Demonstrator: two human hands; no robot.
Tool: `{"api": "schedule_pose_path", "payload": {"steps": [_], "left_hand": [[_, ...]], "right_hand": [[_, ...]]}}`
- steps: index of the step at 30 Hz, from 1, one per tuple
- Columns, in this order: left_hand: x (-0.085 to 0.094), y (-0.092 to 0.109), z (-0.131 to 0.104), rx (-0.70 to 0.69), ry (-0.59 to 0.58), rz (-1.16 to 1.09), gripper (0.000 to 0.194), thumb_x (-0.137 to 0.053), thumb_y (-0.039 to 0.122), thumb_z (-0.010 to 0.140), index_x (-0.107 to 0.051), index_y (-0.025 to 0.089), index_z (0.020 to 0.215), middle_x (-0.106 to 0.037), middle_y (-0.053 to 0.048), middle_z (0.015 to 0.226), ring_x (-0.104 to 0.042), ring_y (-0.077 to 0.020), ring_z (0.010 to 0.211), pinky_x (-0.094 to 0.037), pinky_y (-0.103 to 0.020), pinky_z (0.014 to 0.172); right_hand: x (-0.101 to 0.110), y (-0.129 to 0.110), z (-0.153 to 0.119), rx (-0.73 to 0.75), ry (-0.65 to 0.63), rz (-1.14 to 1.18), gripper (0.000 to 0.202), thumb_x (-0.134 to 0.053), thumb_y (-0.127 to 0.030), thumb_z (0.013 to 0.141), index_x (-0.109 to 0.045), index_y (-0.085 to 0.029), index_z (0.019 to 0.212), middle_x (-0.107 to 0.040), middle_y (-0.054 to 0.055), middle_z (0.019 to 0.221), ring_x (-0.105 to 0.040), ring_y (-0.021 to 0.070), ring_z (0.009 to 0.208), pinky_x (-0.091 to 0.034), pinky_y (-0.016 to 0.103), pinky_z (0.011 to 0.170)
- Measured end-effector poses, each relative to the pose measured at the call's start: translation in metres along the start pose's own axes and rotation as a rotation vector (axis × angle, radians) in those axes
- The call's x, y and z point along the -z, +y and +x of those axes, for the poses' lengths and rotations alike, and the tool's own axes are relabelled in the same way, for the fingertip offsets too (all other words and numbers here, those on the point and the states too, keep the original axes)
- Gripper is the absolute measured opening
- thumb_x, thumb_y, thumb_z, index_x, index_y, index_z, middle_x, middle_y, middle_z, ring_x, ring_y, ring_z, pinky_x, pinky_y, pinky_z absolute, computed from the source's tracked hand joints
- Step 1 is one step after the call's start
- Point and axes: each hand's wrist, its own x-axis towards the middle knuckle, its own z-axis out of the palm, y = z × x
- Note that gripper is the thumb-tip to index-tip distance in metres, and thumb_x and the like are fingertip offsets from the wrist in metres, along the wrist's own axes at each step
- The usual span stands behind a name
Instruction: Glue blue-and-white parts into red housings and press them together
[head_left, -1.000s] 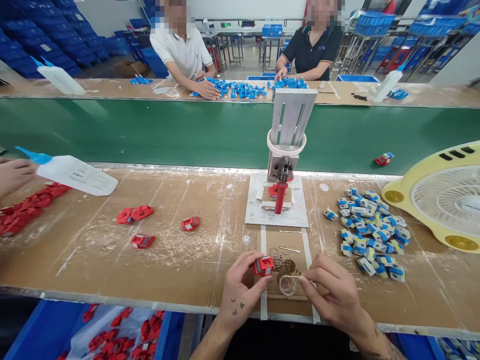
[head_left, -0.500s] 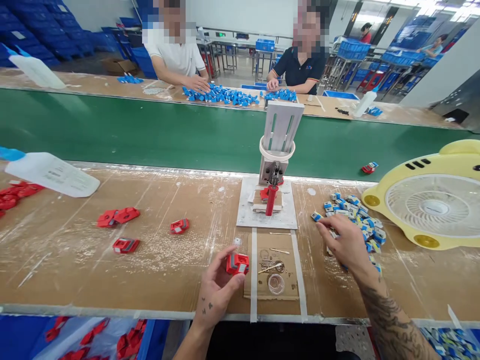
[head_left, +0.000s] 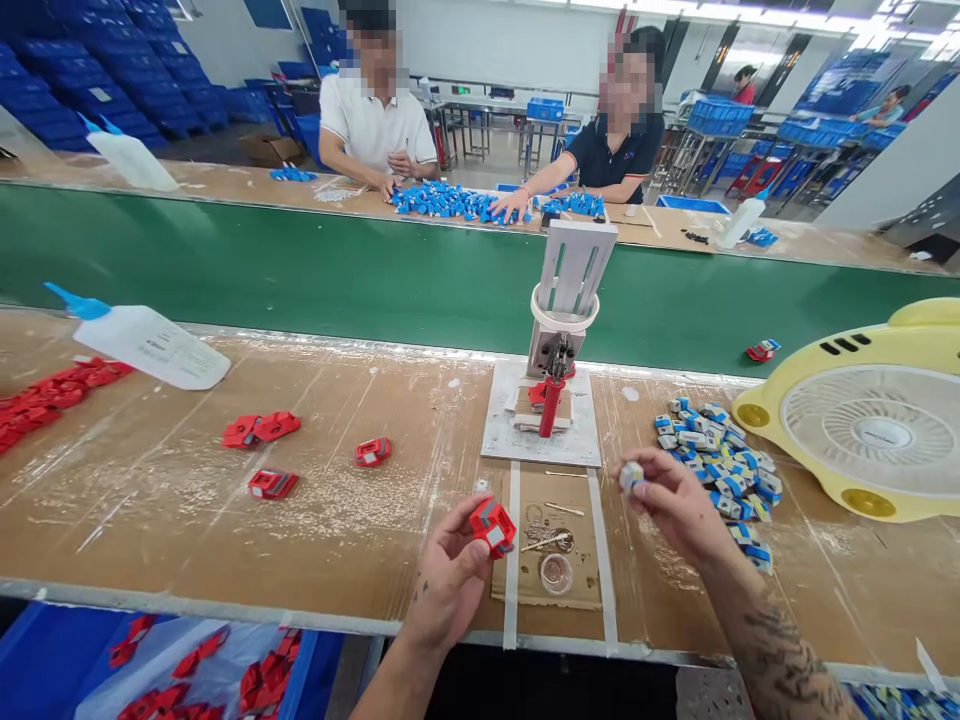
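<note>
Between thumb and fingers, my left hand (head_left: 452, 570) grips a red and grey plastic toy-vehicle part (head_left: 493, 527), tilted above the cardboard. My right hand (head_left: 686, 505) pinches a small blue and white plastic piece (head_left: 631, 477), held apart from the red part. Just beyond the right hand lies a pile of similar blue, white and yellow pieces (head_left: 720, 450). A hand press with a red handle (head_left: 551, 408) stands ahead, a red part under it. In front of it, a cardboard mat (head_left: 540, 515) bears a small clear cup (head_left: 556, 574) and several thin sticks.
A yellow fan (head_left: 862, 420) lies at right. Red parts (head_left: 274, 484) and a white glue bottle (head_left: 154, 345) lie at left. A green belt (head_left: 337, 260) runs across. Two people sit beyond it at blue pieces (head_left: 450, 202). A blue bin (head_left: 307, 650) is below the table edge.
My right hand has lifted a blue and white piece from the pile's edge and drawn it leftward. My left hand has tilted the red part. Across the belt, one person's arm has reached out.
</note>
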Motion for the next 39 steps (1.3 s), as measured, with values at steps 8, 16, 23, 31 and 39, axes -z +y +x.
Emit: {"api": "schedule_pose_path", "payload": {"steps": [8, 16, 23, 31, 39], "left_hand": [[-0.041, 0.002, 0.011, -0.055, -0.269, 0.066, 0.047, -0.096, 0.025, 0.063, -0.081, 0.029, 0.107, -0.080, -0.004, 0.093, -0.074, -0.0157, 0.083, -0.061, -0.024, 0.079], [-0.041, 0.005, 0.012, -0.088, -0.281, 0.150, 0.041, -0.095, 0.025, 0.066, -0.079, 0.021, 0.104, -0.079, -0.005, 0.091, -0.075, -0.0180, 0.085, -0.061, -0.027, 0.080], [-0.044, 0.005, 0.010, -0.108, -0.322, 0.086, 0.041, -0.095, 0.028, 0.066, -0.077, 0.023, 0.102, -0.081, -0.006, 0.101, -0.077, -0.0191, 0.090, -0.061, -0.026, 0.082], [-0.038, -0.001, 0.007, -0.217, -0.300, 0.247, 0.039, -0.091, 0.026, 0.072, -0.075, 0.023, 0.107, -0.081, -0.009, 0.109, -0.077, -0.0225, 0.096, -0.062, -0.031, 0.087], [-0.021, -0.001, 0.010, -0.573, -0.329, 0.617, 0.031, -0.077, 0.016, 0.084, -0.073, 0.026, 0.112, -0.076, -0.011, 0.124, -0.071, -0.0287, 0.119, -0.053, -0.045, 0.107]], "right_hand": [[-0.040, -0.013, -0.033, -0.140, -0.119, 0.643, 0.041, -0.095, -0.040, 0.063, -0.082, -0.031, 0.100, -0.076, 0.003, 0.083, -0.070, 0.0178, 0.073, -0.054, 0.029, 0.066], [-0.040, -0.029, -0.039, 0.198, 0.001, 0.119, 0.029, -0.085, -0.042, 0.078, -0.082, -0.028, 0.103, -0.078, 0.008, 0.100, -0.073, 0.0204, 0.084, -0.061, 0.029, 0.073], [-0.054, -0.047, -0.045, 0.612, 0.038, -0.215, 0.026, -0.077, -0.028, 0.088, -0.076, -0.028, 0.114, -0.077, 0.005, 0.089, -0.072, 0.0167, 0.074, -0.061, 0.024, 0.068], [-0.057, -0.049, -0.045, 0.590, 0.002, -0.259, 0.024, -0.077, -0.029, 0.088, -0.078, -0.027, 0.112, -0.078, 0.006, 0.089, -0.074, 0.0185, 0.076, -0.062, 0.026, 0.068], [-0.065, -0.038, -0.043, 0.091, -0.054, 0.159, 0.030, -0.086, -0.039, 0.076, -0.081, -0.023, 0.100, -0.078, 0.007, 0.086, -0.073, 0.0207, 0.075, -0.063, 0.031, 0.071]]}}
